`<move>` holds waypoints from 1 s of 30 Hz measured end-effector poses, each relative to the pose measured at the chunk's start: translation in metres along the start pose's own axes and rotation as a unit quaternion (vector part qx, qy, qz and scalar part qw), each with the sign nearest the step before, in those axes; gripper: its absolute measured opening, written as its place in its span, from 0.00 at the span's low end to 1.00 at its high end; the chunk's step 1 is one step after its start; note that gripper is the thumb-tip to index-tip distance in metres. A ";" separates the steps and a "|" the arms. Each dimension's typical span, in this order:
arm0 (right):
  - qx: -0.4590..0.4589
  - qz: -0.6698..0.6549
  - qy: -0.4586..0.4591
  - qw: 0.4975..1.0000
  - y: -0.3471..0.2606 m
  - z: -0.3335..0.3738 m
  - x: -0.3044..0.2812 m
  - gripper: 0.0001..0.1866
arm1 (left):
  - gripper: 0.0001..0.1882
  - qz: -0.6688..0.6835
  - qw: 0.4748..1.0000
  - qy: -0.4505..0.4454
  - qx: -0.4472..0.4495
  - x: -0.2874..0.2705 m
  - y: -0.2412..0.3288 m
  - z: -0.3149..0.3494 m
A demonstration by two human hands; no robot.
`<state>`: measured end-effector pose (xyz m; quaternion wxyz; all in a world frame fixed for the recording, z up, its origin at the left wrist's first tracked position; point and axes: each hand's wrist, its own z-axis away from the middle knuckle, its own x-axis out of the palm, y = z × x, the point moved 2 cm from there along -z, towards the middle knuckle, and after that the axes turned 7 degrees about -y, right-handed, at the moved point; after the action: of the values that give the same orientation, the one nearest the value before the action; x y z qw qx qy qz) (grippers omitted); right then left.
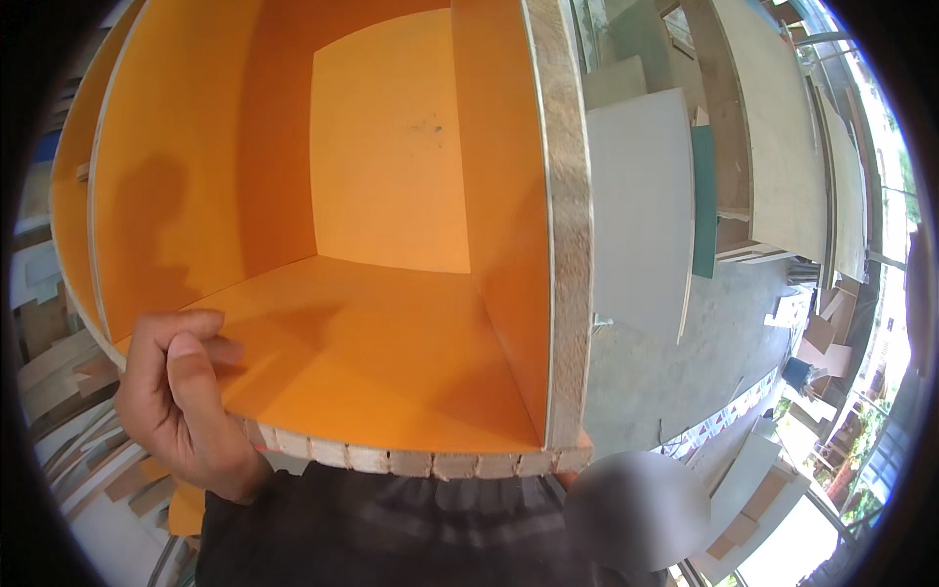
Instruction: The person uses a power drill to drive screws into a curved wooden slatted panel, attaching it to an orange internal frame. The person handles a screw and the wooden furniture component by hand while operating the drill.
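Observation:
A large open-fronted wooden cabinet with smooth orange inner faces fills the middle and left of the view. Its raw edges show pale wood strips along the near bottom board and a rough brown upright edge at the right. At the near left corner is my left hand, its fingers curled in toward the thumb over the orange bottom. Whatever those fingers may hold is hidden. Only a sliver of my right hand shows below the near right corner, its fingers out of sight.
White and dark green panels stand to the right of the cabinet, beside large plywood pieces. Stacked wood offcuts lie at the left. A grey concrete floor shows at right; a blurred round patch covers part of the lower right.

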<state>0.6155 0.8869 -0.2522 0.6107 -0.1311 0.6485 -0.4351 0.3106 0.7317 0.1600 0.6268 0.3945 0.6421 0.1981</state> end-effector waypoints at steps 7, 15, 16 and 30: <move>0.016 0.018 -0.016 1.000 0.006 -0.005 0.007 0.25 | 0.13 -0.008 1.000 -0.003 -0.018 -0.007 0.000 -0.002; 0.018 0.029 0.000 0.999 0.006 -0.004 0.007 0.19 | 0.14 -0.004 0.999 0.011 -0.034 -0.007 -0.001 0.006; 0.008 0.038 0.010 0.999 0.009 0.001 0.011 0.19 | 0.13 -0.002 1.000 0.003 -0.021 -0.009 -0.003 0.006; -0.072 0.062 0.090 0.991 0.000 0.006 -0.012 0.23 | 0.11 0.025 0.989 0.042 0.141 -0.014 -0.006 0.004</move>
<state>0.6240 0.8928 -0.2434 0.5650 -0.0944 0.7370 -0.3587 0.3118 0.7161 0.1636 0.5324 0.4861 0.6792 0.1373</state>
